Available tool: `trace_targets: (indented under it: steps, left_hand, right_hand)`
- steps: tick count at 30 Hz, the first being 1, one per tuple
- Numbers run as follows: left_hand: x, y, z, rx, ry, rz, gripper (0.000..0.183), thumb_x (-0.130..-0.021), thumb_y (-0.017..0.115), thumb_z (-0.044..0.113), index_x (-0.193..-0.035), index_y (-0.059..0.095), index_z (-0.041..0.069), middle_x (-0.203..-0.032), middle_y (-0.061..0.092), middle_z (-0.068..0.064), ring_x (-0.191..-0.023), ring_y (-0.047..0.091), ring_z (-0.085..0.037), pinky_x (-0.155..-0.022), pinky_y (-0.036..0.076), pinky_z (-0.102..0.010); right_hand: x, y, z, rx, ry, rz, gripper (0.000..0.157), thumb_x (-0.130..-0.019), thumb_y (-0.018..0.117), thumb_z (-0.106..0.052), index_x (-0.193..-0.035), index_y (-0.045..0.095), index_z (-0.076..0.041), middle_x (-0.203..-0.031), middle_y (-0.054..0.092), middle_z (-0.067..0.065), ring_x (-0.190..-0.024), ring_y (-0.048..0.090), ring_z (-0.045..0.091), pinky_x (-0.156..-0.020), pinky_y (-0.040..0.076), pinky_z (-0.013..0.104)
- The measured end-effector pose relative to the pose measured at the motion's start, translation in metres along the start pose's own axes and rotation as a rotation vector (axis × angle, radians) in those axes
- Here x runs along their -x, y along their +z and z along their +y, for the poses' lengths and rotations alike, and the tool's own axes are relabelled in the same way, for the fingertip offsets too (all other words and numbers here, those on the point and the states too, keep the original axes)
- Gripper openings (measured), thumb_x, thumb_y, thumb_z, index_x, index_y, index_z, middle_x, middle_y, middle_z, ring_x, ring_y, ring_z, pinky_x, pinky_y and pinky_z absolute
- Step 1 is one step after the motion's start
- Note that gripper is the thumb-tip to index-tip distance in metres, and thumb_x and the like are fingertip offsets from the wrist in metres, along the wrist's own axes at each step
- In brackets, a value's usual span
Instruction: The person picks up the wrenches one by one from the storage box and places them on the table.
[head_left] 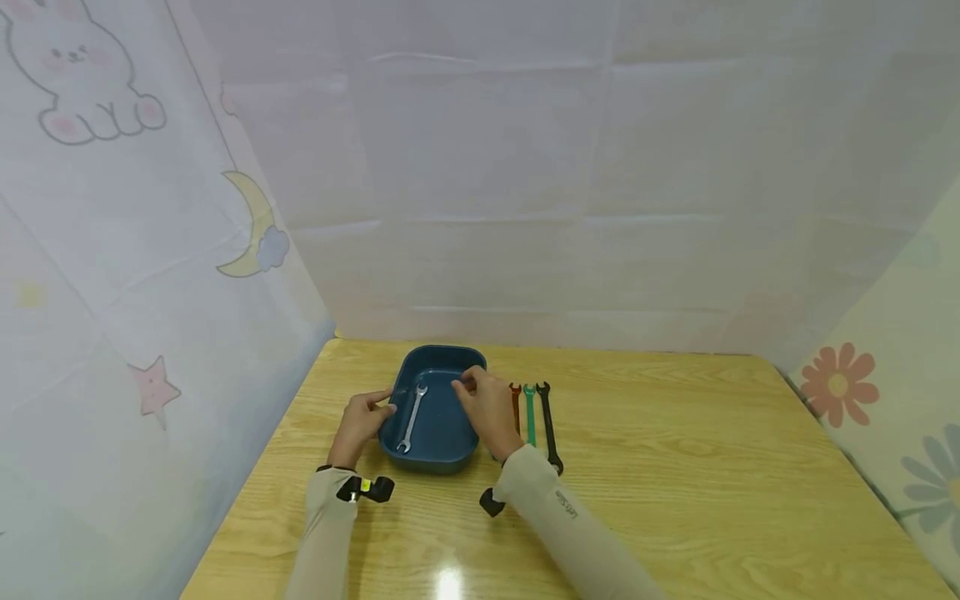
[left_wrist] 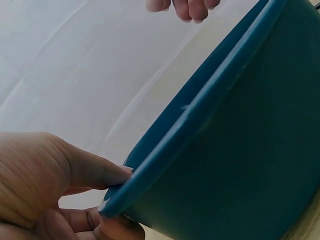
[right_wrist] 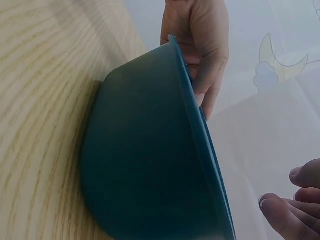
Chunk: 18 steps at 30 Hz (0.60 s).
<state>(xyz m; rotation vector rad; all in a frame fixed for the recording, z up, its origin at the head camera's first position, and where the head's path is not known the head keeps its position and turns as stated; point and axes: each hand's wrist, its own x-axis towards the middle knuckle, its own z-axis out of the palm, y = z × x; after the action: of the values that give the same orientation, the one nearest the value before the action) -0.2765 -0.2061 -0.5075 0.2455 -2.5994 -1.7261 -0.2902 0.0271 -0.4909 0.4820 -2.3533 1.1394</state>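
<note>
In the head view a blue plastic basin (head_left: 441,467) sits on the table, with a silver open-ended wrench (head_left: 412,418) lying inside along its left. My left hand (head_left: 362,425) pinches the basin's left rim; the left wrist view has the thumb (left_wrist: 107,172) over the rim and fingers beneath it. Above the basin's right side is my right hand (head_left: 487,408), its fingers loosely bent. The right wrist view shows a gap between its thumb and fingers (right_wrist: 282,212), with nothing held there. Beside it lie a red wrench (head_left: 516,402), partly hidden by that hand, a green wrench (head_left: 530,412) and a black wrench (head_left: 550,429).
Everything stands on a light wood-grain table (head_left: 690,467). Behind it hangs a pale cloth backdrop (head_left: 525,208), and printed cloth walls (head_left: 112,292) border the left and right sides. Each wrist carries a small black camera (head_left: 367,488).
</note>
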Motion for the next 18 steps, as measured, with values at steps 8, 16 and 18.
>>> trace_targets:
  steps: [8,16,18]
  left_hand:
    - [0.0,0.001,0.0,0.013,-0.008,0.002,0.043,-0.097,0.061,0.004,-0.14,0.057,0.001,-0.076,0.055,-0.014,-0.063,0.06,-0.02,-0.054,0.05,-0.026]
    - [0.0,0.002,0.002,-0.001,-0.017,0.014,0.043,-0.097,0.062,0.004,-0.139,0.058,0.003,-0.076,0.054,-0.015,-0.063,0.059,-0.022,-0.053,0.049,-0.026]
    - [0.0,0.002,0.001,-0.002,-0.018,0.013,0.043,-0.097,0.062,0.004,-0.139,0.059,0.003,-0.076,0.055,-0.015,-0.063,0.059,-0.022,-0.053,0.048,-0.026]
  right_hand:
    - [0.003,0.006,-0.003,-0.007,0.003,-0.007,0.018,-0.094,0.072,-0.021,-0.098,0.071,-0.004,-0.082,0.072,0.005,-0.068,0.066,0.013,-0.064,0.056,0.031]
    - [0.002,0.011,-0.007,0.005,-0.012,-0.011,0.014,-0.093,0.073,-0.02,-0.094,0.07,-0.006,-0.079,0.07,0.003,-0.063,0.062,0.009,-0.057,0.051,0.022]
    - [0.003,0.014,-0.007,0.007,-0.011,-0.014,0.014,-0.092,0.074,-0.02,-0.093,0.07,-0.006,-0.078,0.07,0.003,-0.063,0.062,0.009,-0.057,0.051,0.022]
